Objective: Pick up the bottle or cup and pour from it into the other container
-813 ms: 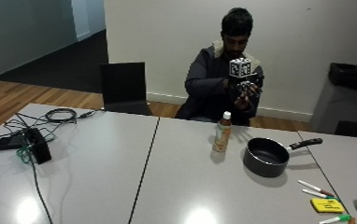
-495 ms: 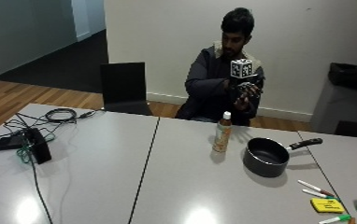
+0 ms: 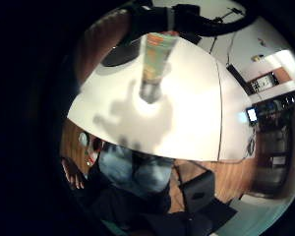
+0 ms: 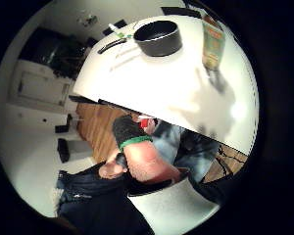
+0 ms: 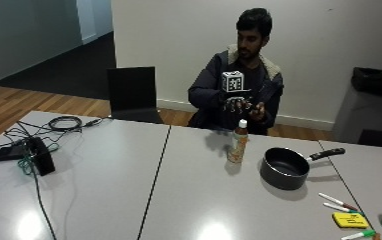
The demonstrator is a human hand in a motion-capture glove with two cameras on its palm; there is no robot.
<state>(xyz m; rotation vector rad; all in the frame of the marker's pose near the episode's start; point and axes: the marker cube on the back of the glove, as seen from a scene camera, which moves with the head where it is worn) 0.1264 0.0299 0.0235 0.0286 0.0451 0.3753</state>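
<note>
A slim bottle point(image 5: 237, 144) with a white cap and an orange-green label stands upright on the grey table point(image 5: 178, 200), in front of the seated person. To its right sits a black saucepan point(image 5: 285, 167) with its handle pointing away to the right. My gloved right hand point(image 5: 234, 103) hovers in the air above and just behind the bottle, fingers loosely spread, holding nothing. The bare left hand point(image 5: 256, 111) is held up right beside it. The palm views show the bottle point(image 3: 155, 59) point(image 4: 213, 46) and the saucepan point(image 4: 158, 36) on the table below the hand.
Several markers point(image 5: 337, 202) and a yellow pad point(image 5: 349, 219) lie at the table's right front. A black device with cables point(image 5: 34, 155) sits at the left. A black chair point(image 5: 132, 94) stands behind the table.
The gloved hand has stayed at about the same height above the bottle; nothing on the table has moved.
</note>
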